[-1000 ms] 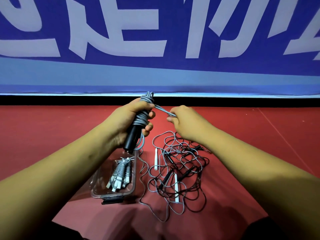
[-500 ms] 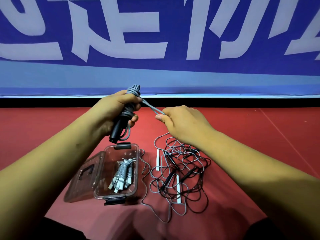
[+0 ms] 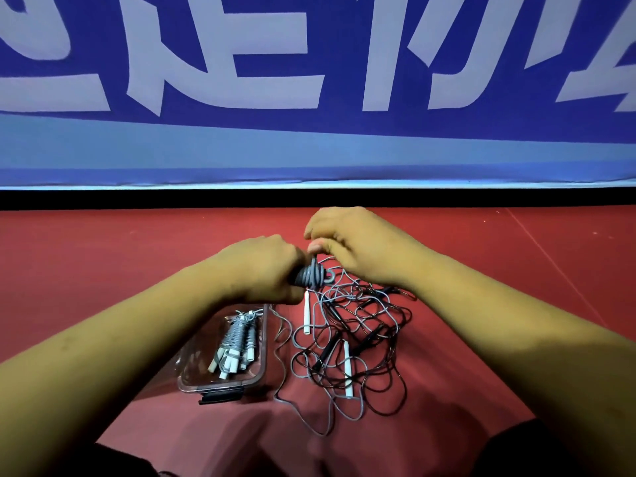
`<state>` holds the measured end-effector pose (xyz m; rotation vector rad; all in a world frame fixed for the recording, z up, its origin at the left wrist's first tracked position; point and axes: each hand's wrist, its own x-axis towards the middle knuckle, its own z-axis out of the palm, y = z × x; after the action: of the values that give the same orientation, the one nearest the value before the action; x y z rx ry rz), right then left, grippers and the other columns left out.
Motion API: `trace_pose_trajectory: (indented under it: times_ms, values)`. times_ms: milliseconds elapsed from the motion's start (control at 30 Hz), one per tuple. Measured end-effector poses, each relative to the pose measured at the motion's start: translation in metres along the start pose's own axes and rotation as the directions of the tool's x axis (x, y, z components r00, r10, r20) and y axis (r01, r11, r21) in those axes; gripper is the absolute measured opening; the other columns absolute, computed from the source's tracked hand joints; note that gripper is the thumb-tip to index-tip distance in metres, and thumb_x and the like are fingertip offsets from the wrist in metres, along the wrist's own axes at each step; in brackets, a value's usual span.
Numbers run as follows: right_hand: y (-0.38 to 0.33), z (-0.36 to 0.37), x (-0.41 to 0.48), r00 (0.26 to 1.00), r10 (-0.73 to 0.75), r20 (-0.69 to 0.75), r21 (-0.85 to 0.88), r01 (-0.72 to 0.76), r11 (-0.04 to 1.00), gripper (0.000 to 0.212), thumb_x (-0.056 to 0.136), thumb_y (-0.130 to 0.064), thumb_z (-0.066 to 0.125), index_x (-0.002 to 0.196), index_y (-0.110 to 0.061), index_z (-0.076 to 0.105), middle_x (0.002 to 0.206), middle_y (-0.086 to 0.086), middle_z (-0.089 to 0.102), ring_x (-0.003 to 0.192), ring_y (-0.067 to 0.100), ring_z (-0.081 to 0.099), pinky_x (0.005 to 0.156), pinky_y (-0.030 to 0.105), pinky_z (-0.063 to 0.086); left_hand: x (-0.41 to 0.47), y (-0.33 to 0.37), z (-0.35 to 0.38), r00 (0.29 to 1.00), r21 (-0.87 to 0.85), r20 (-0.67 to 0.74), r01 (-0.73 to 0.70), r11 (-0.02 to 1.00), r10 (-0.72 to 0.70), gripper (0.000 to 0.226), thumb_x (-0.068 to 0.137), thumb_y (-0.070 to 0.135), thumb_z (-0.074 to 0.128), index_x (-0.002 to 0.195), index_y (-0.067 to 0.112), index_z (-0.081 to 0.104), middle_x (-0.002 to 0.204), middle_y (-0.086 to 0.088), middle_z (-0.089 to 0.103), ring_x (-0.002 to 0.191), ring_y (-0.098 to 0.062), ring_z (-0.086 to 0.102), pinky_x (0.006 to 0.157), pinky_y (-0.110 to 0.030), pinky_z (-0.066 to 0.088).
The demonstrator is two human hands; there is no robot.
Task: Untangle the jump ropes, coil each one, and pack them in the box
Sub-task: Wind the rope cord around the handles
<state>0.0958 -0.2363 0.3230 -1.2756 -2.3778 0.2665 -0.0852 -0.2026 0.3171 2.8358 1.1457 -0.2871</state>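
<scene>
the left hand (image 3: 261, 270) is closed in a fist round a bundle (image 3: 309, 276) of grey rope wound over dark handles, held out level so the wound end pokes toward the other hand; gripping it this way likely keeps the turns from slipping loose while the last bit is dealt with. the right hand (image 3: 351, 246) sits close against that end, touching or nearly touching the bundle, its fingers (image 3: 315, 247) pinched together at the top of the winding, on what seems to be the rope's tail, though the pinch itself is too hidden to be sure. a small loop (image 3: 328, 277) of grey rope sticks out of the bundle just under the right hand, which suggests the tail is being tucked or knotted to lock the coil. straight below the right hand and reaching down toward the person lies the tangle (image 3: 354, 349) of grey and dark ropes on the red floor (image 3: 103, 270), with white handles (image 3: 348, 368) and dark ones caught up in it, so that part of the job is not yet done. below the left hand, just beside the tangle, stands the clear box (image 3: 256, 380), open, with a coiled grey rope (image 3: 237, 339) with white handles already lying inside; it sits close so the finished bundle can drop in with a short move. beyond both hands rises a blue banner (image 3: 309, 98) with pale lettering.
</scene>
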Motion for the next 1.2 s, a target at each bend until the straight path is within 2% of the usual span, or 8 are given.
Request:
trace_pose_trajectory:
  times_ms: [167, 300, 500, 633, 800, 900, 1100, 1200]
  values:
    - [0.004, 0.003, 0.001, 0.953, 0.304, -0.007, 0.338, -0.284, 0.898, 0.037, 0.098, -0.025, 0.056, 0.062, -0.014, 0.054, 0.053, -0.004, 0.049, 0.049, 0.012, 0.054, 0.052, 0.026, 0.041, -0.005, -0.001, -0.004, 0.993, -0.245, -0.119, -0.055, 0.968, 0.027, 0.056, 0.083, 0.034, 0.073, 0.123, 0.013, 0.039, 0.072, 0.003, 0.052, 0.066, -0.023, 0.051, 0.060, -0.037, 0.036]
    - [0.003, -0.002, 0.002, 0.900, 0.427, 0.093, 0.678, -0.371, 0.635, 0.036, 0.100, -0.023, 0.052, 0.070, -0.003, 0.050, 0.062, 0.023, 0.055, 0.044, 0.023, 0.065, 0.040, 0.019, 0.046, -0.008, -0.006, -0.005, 0.952, -0.409, -0.299, -0.192, 0.892, 0.068, 0.026, 0.082, 0.025, 0.076, 0.095, 0.019, 0.053, 0.073, 0.001, 0.059, 0.064, -0.018, 0.052, 0.058, -0.035, 0.042]
    - [-0.003, -0.002, 0.003, 0.851, 0.467, 0.241, 0.865, -0.407, 0.295, 0.040, 0.100, -0.028, 0.050, 0.096, 0.011, 0.056, 0.059, 0.019, 0.059, 0.042, 0.021, 0.062, 0.041, 0.023, 0.051, -0.018, -0.005, -0.008, 0.909, -0.472, -0.413, -0.269, 0.840, 0.058, 0.021, 0.082, 0.043, 0.065, 0.089, 0.027, 0.053, 0.065, 0.006, 0.056, 0.055, -0.009, 0.046, 0.053, -0.027, 0.037]
    - [-0.005, -0.002, 0.006, 0.835, 0.454, 0.312, 0.832, -0.471, 0.295, 0.037, 0.100, -0.040, 0.048, 0.081, -0.009, 0.058, 0.047, 0.001, 0.042, 0.038, 0.013, 0.047, 0.045, 0.023, 0.041, -0.023, 0.003, -0.008, 0.913, -0.801, -0.402, -0.311, 0.511, -0.074, 0.049, 0.080, 0.034, 0.082, 0.110, 0.020, 0.045, 0.066, -0.001, 0.061, 0.050, -0.015, 0.043, 0.047, -0.027, 0.040]
    - [-0.006, -0.002, 0.008, 0.824, 0.475, 0.309, 0.841, -0.470, 0.269, 0.034, 0.103, -0.031, 0.045, 0.078, -0.009, 0.051, 0.042, 0.000, 0.035, 0.036, 0.016, 0.041, 0.042, 0.020, 0.035, -0.017, 0.013, -0.002, 0.902, -0.920, -0.386, -0.361, 0.151, -0.195, 0.037, 0.086, 0.035, 0.071, 0.112, 0.019, 0.050, 0.069, -0.017, 0.055, 0.057, -0.026, 0.043, 0.051, -0.031, 0.037]
    - [-0.008, -0.005, 0.008, 0.837, 0.465, 0.290, 0.866, -0.436, 0.245, 0.033, 0.104, -0.028, 0.041, 0.079, -0.008, 0.050, 0.040, 0.001, 0.038, 0.035, 0.017, 0.044, 0.041, 0.022, 0.035, -0.016, 0.018, -0.005, 0.902, -0.932, -0.361, -0.360, 0.050, -0.236, 0.031, 0.091, 0.030, 0.066, 0.111, 0.015, 0.047, 0.063, -0.011, 0.055, 0.055, -0.026, 0.043, 0.049, -0.028, 0.039]
    - [0.007, -0.032, 0.001, 0.796, 0.231, 0.559, 0.827, -0.516, -0.223, 0.022, 0.088, -0.018, 0.050, 0.067, -0.011, 0.048, 0.033, -0.007, 0.026, 0.025, 0.005, 0.025, 0.034, 0.017, 0.020, -0.013, 0.018, -0.006, 0.938, -0.914, -0.336, -0.347, -0.212, -0.091, 0.023, 0.090, 0.036, 0.066, 0.098, 0.020, 0.051, 0.065, -0.017, 0.050, 0.047, -0.023, 0.047, 0.048, -0.029, 0.041]
    - [0.014, -0.035, -0.004, 0.785, 0.178, 0.594, 0.785, -0.516, -0.343, 0.031, 0.091, -0.018, 0.048, 0.061, -0.011, 0.052, 0.035, -0.008, 0.027, 0.026, 0.006, 0.027, 0.034, 0.015, 0.020, -0.010, 0.025, -0.005, 0.953, -0.892, -0.294, -0.300, -0.338, -0.071, 0.017, 0.091, 0.039, 0.062, 0.087, 0.026, 0.051, 0.063, -0.013, 0.049, 0.044, -0.021, 0.046, 0.048, -0.028, 0.042]
